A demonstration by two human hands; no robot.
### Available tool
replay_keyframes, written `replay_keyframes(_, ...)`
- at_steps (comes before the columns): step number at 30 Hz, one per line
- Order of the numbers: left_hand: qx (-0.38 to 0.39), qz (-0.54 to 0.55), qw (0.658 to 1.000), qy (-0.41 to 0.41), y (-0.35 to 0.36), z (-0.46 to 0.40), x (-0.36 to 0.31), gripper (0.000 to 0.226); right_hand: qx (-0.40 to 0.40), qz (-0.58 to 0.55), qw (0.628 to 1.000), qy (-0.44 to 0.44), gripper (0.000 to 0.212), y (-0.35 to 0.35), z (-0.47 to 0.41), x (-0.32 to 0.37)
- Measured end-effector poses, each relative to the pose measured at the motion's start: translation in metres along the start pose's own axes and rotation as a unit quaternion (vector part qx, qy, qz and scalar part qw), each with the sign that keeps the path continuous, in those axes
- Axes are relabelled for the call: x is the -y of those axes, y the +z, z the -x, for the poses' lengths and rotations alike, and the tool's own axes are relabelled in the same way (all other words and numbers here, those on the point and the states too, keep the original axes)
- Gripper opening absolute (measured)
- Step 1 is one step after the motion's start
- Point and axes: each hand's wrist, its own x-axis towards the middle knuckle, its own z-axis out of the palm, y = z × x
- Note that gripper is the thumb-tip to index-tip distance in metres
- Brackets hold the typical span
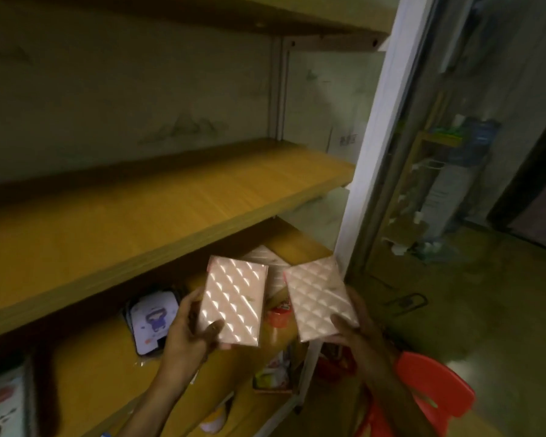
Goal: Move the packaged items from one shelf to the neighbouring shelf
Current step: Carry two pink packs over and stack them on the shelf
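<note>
Head view: two quilted pink boxes (234, 302) (320, 299) are gripped upright, one per hand (191, 329) (358, 329), with the bare middle shelf (158, 209) just above and far-left.

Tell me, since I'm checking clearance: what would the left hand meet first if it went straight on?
Probably the front edge of the bare wooden shelf above; left hand holds pink quilted box. Depth unclear.

Quilted pale-pink boxes (234, 299), yellow wooden shelves (158, 197), red plastic stool (435, 392).
</note>
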Motion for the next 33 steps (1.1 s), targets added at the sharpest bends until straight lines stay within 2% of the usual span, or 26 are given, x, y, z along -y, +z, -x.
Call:
replay_keyframes(2, -0.026, 0.003, 1.000, -0.008, 0.005, -0.012, 0.003, 0.059, 0.023, 0.008, 1.000, -0.006, 0.055, 0.002, -0.034, 0.000)
replay_keyframes(5, -0.074, 0.001, 0.997, -0.016, 0.018, -0.023, 0.007, 0.061, 0.074, -0.015, 0.997, 0.030, 0.063, 0.005, -0.087, -0.007)
replay_keyframes(7, -0.109, 0.007, 0.994, -0.019, 0.029, -0.028, 0.007, 0.061, 0.121, -0.018, 0.991, 0.047, 0.073, 0.009, -0.118, -0.009)
replay_keyframes(9, -0.145, -0.003, 0.989, -0.021, 0.039, -0.030, 0.007, 0.061, 0.173, -0.026, 0.982, 0.073, 0.096, 0.012, -0.146, -0.010)
replay_keyframes(10, -0.162, -0.012, 0.986, -0.020, 0.043, -0.030, 0.006, 0.061, 0.190, -0.032, 0.979, 0.070, 0.096, 0.014, -0.155, -0.010)
replay_keyframes(12, -0.195, -0.015, 0.980, -0.019, 0.051, -0.029, 0.006, 0.062, 0.207, -0.032, 0.977, 0.047, 0.070, 0.021, -0.172, -0.014)
replay_keyframes(14, -0.223, -0.004, 0.975, -0.023, 0.058, -0.027, 0.007, 0.062, 0.231, -0.034, 0.971, 0.045, 0.059, 0.029, -0.180, -0.014)
replay_keyframes(21, -0.293, -0.031, 0.955, -0.023, 0.072, -0.020, 0.005, 0.062, 0.285, 0.004, 0.957, 0.053, 0.058, 0.057, -0.195, -0.022)
replay_keyframes(24, -0.295, -0.027, 0.955, -0.023, 0.074, -0.018, 0.005, 0.063, 0.296, 0.018, 0.953, 0.062, 0.058, 0.061, -0.195, -0.026)
replay_keyframes(27, -0.290, -0.034, 0.956, -0.020, 0.080, -0.020, 0.005, 0.063, 0.294, 0.063, 0.954, 0.021, 0.057, 0.062, -0.194, -0.029)
replay_keyframes(30, -0.295, -0.049, 0.954, -0.027, 0.082, -0.022, 0.009, 0.063, 0.287, 0.127, 0.949, -0.030, 0.056, 0.059, -0.194, -0.029)
replay_keyframes(33, -0.297, -0.047, 0.953, -0.028, 0.086, -0.025, 0.010, 0.063, 0.273, 0.275, 0.918, -0.088, 0.064, 0.053, -0.198, -0.024)
